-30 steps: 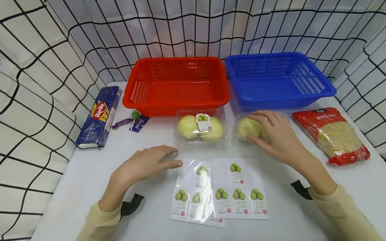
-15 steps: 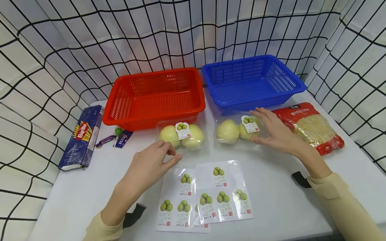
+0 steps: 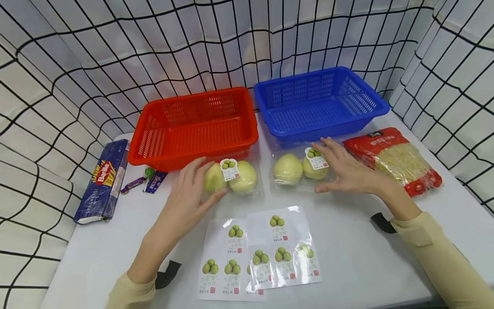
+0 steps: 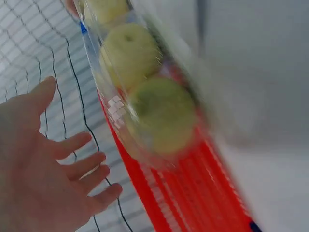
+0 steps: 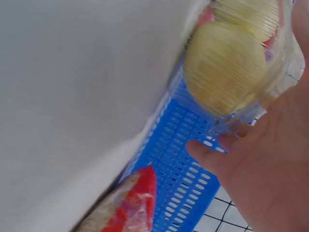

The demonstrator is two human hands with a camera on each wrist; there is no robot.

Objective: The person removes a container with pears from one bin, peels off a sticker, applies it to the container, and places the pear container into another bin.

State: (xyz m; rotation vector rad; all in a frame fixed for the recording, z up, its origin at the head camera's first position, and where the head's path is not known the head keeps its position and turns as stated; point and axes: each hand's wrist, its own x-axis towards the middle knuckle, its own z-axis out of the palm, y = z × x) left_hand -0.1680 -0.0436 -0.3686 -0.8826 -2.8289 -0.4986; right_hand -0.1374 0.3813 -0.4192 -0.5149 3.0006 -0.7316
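Two clear plastic boxes, each with two pale yellow-green fruits and a fruit-picture label on its lid, stand side by side in the head view. My left hand (image 3: 185, 199) is at the left end of the left box (image 3: 257, 183), thumb and fingers spread; the left wrist view has a gap between fingers and box. My right hand (image 3: 347, 171) lies at the right end of the right box (image 3: 279, 183), fingers extended. Whether its fingertips touch the box cannot be told. Two overlapping label sheets (image 3: 283, 268) lie in front.
Behind the boxes stand a red basket (image 3: 193, 161) and a blue basket (image 3: 324, 128). A spaghetti box (image 3: 102, 184) and small wrapped sweets (image 3: 133, 184) lie at left. A red-and-clear food bag (image 3: 401, 161) is at right. Black netting (image 3: 216, 40) surrounds the table.
The head view has shifted. My right hand has moved off the right box's top, uncovering its label. My left hand has moved forward to the left box, and its fingers have spread.
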